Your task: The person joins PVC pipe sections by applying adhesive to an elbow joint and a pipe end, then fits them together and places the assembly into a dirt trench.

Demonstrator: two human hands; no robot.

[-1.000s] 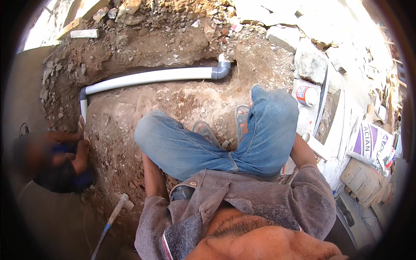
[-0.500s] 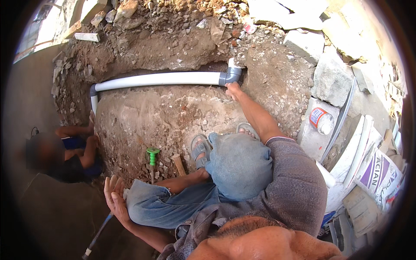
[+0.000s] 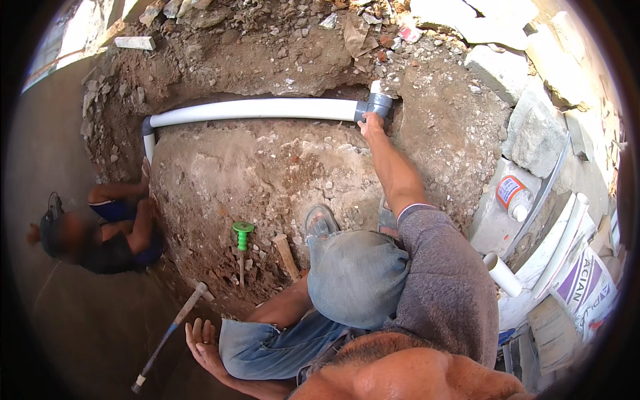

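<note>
A long white plastic pipe (image 3: 260,110) lies in a trench in the dirt, with a grey elbow fitting (image 3: 379,103) on its right end and another grey elbow (image 3: 147,126) on its left end. My right hand (image 3: 371,125) reaches forward and grips the right elbow from its near side. A short white pipe piece (image 3: 376,87) sticks out of that elbow's far side. My left hand (image 3: 205,341) is beside my left knee, fingers apart, holding nothing. Near it is a long-handled hammer (image 3: 167,337). A chisel with a green guard (image 3: 243,230) lies between the hammer and my feet.
At the left a co-worker (image 3: 117,233) crouches, one hand (image 3: 145,170) by the pipe's lower left end. A wooden stick (image 3: 286,257) lies near the chisel. Concrete blocks (image 3: 535,130), a clear bottle (image 3: 515,198), a pipe offcut (image 3: 501,274) and a printed sack (image 3: 587,287) line the right side.
The view has shifted, so the pipe and right elbow appear further right. My left hand has moved back from beside the hammer, whose head now shows. My right hand remains at the elbow.
</note>
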